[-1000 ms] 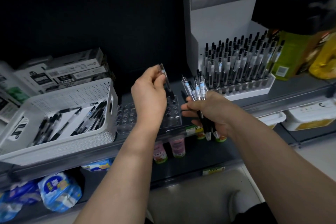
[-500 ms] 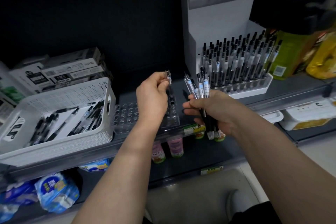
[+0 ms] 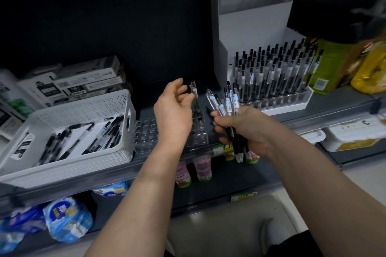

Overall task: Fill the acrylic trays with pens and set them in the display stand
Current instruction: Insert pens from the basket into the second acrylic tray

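Since a moment ago the left hand [image 3: 173,112] has loosened its fingers off the single pen [image 3: 194,89], which now stands socketed just past its fingertips; beyond the right hand [image 3: 246,129] rises the display stand [image 3: 250,27]; left of the left hand sits the basket [image 3: 94,106] of loose stock; under its palm lies the acrylic tray [image 3: 201,140] — mostly empty; the right hand grips a bundle of pens [image 3: 228,104], tips down — a ready supply, I'd judge.

Retail shop. Tiered grey shelves [image 3: 334,115] carry edge labels [image 3: 222,149] on their front rails. Packaged stock: small drinks [image 3: 202,168] at 6 o'clock, bottled-water packs [image 3: 66,219] at 7, large yellow bottles [image 3: 369,67] at 2, pen display stand [image 3: 250,33] at 1.
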